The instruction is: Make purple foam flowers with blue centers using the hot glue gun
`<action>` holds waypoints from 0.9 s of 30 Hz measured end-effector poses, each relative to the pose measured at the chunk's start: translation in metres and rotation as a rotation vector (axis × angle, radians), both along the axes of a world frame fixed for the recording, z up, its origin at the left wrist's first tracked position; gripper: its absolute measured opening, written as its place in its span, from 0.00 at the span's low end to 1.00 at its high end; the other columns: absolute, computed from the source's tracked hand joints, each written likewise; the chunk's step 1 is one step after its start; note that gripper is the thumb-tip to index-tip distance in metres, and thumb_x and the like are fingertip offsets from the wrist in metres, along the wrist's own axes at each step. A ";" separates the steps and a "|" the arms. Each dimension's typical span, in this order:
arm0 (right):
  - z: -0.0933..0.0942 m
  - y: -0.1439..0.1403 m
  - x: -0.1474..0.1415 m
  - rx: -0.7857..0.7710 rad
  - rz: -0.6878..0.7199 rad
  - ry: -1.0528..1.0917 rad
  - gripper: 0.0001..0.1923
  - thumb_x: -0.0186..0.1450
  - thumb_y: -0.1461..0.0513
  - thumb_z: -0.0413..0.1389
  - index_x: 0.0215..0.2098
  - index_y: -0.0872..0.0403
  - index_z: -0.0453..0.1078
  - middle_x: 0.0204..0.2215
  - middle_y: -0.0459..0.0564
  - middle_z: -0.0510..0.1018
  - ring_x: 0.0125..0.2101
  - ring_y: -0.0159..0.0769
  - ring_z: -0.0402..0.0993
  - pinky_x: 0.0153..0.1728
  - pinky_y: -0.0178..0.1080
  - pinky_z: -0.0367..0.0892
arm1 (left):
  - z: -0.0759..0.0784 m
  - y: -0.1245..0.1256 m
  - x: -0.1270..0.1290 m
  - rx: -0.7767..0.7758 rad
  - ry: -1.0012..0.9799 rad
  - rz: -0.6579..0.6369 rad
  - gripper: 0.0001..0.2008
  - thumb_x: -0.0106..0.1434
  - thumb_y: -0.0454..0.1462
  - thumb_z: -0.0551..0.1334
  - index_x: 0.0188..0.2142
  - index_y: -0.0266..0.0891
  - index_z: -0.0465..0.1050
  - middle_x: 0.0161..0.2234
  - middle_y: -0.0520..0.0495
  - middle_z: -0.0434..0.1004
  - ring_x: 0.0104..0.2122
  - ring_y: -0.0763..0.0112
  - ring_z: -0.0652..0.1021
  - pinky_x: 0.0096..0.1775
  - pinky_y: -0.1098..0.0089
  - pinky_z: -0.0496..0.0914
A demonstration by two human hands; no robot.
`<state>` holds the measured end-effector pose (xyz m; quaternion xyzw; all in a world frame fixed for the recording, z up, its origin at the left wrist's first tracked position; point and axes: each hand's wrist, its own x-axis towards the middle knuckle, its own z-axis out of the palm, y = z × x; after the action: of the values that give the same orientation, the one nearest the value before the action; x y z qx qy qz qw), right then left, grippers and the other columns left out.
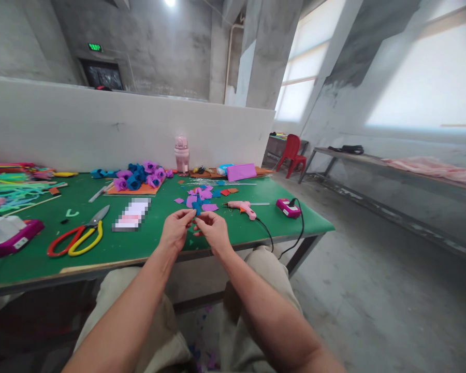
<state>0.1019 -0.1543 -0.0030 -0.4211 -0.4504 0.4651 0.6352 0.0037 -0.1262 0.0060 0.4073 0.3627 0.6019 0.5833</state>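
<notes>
My left hand (175,229) and my right hand (213,230) meet over the front edge of the green table (147,238), fingertips pinched together on a small blue felt piece (197,208) that sticks up between them. Just beyond lie several purple, blue and orange felt scraps (202,196). A pink glue gun (243,208) rests right of my hands, its cord running to a magenta power strip (288,207).
Scissors with red and yellow handles (79,235) lie to the left. Finished purple and blue felt flowers (140,176) sit on an orange sheet at the back, beside a pink bottle (181,154). Pipe cleaners (11,189) cover the far left. A red chair (292,154) stands beyond the table.
</notes>
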 end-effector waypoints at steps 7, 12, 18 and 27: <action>-0.002 -0.001 0.000 -0.007 0.053 0.009 0.07 0.50 0.61 0.57 0.27 0.55 0.69 0.22 0.44 0.74 0.19 0.28 0.71 0.19 0.31 0.69 | 0.000 0.000 -0.001 -0.004 0.005 0.003 0.15 0.36 0.40 0.72 0.21 0.34 0.72 0.16 0.55 0.66 0.18 0.82 0.63 0.21 0.76 0.57; 0.000 0.000 0.001 -0.048 0.090 0.098 0.08 0.48 0.61 0.59 0.26 0.57 0.69 0.20 0.44 0.75 0.18 0.26 0.70 0.18 0.29 0.69 | -0.001 0.000 -0.001 -0.028 0.002 -0.021 0.16 0.36 0.40 0.72 0.22 0.34 0.71 0.17 0.55 0.67 0.18 0.81 0.64 0.22 0.75 0.58; 0.001 -0.002 0.001 -0.124 0.131 0.176 0.10 0.47 0.60 0.62 0.24 0.57 0.67 0.18 0.44 0.74 0.16 0.26 0.70 0.17 0.29 0.69 | 0.001 -0.001 0.000 -0.050 -0.030 -0.074 0.17 0.37 0.41 0.72 0.22 0.34 0.69 0.17 0.55 0.65 0.18 0.81 0.65 0.21 0.75 0.58; 0.006 -0.003 0.005 -0.162 0.157 0.292 0.13 0.46 0.60 0.64 0.24 0.57 0.67 0.18 0.45 0.75 0.17 0.26 0.70 0.19 0.29 0.70 | 0.005 -0.001 -0.005 -0.038 0.027 -0.091 0.16 0.40 0.43 0.71 0.23 0.33 0.72 0.19 0.53 0.67 0.19 0.81 0.66 0.22 0.76 0.59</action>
<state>0.1073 -0.1577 0.0033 -0.3621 -0.3461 0.6043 0.6196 -0.0013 -0.1268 0.0105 0.4204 0.3631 0.5623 0.6126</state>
